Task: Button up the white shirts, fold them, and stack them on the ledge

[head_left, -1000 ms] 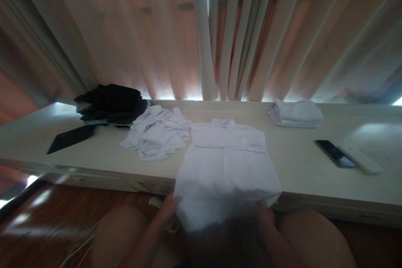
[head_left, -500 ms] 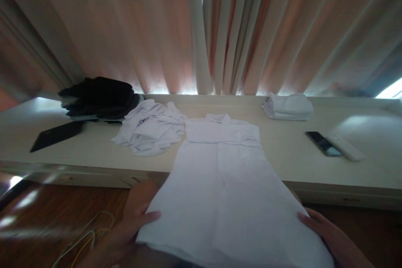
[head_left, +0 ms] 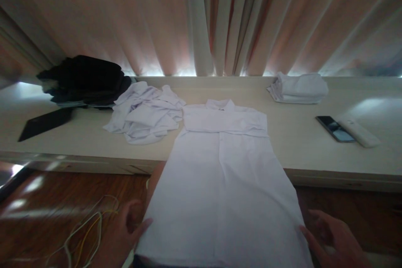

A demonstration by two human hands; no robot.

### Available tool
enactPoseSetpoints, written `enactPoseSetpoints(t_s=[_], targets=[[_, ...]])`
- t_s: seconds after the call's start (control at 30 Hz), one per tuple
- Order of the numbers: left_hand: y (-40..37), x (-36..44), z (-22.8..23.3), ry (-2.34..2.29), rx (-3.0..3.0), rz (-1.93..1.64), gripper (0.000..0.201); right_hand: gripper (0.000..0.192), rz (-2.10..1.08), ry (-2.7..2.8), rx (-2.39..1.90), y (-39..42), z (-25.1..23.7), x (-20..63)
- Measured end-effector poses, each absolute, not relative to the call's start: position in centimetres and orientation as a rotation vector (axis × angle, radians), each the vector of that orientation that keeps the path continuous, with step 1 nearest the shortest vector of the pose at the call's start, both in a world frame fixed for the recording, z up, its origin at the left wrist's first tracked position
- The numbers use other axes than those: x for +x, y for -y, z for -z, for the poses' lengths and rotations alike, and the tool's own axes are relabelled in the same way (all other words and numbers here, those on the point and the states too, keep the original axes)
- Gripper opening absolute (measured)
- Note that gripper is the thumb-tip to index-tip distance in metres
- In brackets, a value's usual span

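A white shirt (head_left: pixel 224 167) lies stretched from the low cream ledge (head_left: pixel 298 146) toward me, its collar end on the ledge and its lower part hanging off the front edge over my lap. My left hand (head_left: pixel 125 230) pinches the shirt's lower left edge with thumb on top. My right hand (head_left: pixel 329 238) is at the lower right edge, fingers spread and touching the cloth. The sleeves are folded across the chest.
A crumpled white garment (head_left: pixel 146 113) lies left of the shirt. Dark folded clothes (head_left: pixel 83 79) and a black flat object (head_left: pixel 45 121) are further left. Folded white clothes (head_left: pixel 298 88), a phone (head_left: pixel 336 129) and a white remote (head_left: pixel 358 132) sit right. Cables (head_left: pixel 81 234) lie on the wooden floor.
The shirt's lower part was drawn off the ledge toward me and spread flat. Both hands moved from under the hem out to its lower corners. The view tilted down slightly.
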State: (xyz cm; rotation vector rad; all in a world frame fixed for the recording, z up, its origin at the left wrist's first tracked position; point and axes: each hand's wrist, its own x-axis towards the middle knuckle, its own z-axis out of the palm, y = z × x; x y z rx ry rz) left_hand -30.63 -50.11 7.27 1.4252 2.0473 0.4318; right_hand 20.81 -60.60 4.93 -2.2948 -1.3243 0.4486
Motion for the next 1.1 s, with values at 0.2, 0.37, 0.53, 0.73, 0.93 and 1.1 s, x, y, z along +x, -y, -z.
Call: enactPoseSetpoints(t_s=[0.2,0.37,0.53,0.73,0.93,1.1], targets=[[49.9,-19.1,-7.7,-1.706,1.846,-0.006,0.039,0.037,-0.559,2.301,-1.807,50.6,-6.3,12.4],[49.1,-12.3,-3.4,-1.575,1.886,0.357,0.036,0.03,-0.338,2.817,-1.554,42.6,-5.5,7.7],[48.8,-12.1,-1.0,-1.555,1.758,0.309,0.027,0.015,-0.248,2.883,-1.457,41.0,-4.6,8.0],[49.7,-12.3,-0.6,-1.55,1.77,0.3,0.024,0.012,-0.237,2.86,-1.386,41.6,-3.5,8.3],[49.6,-12.1,-0.2,-1.546,1.799,0.323,0.03,0.011,-0.248,2.837,-1.326,41.6,-2.9,8.1],[49.5,-11.5,0.1,-1.614,1.78,0.374,0.03,0.012,-0.254,2.845,-1.306,41.5,-2.3,7.8]])
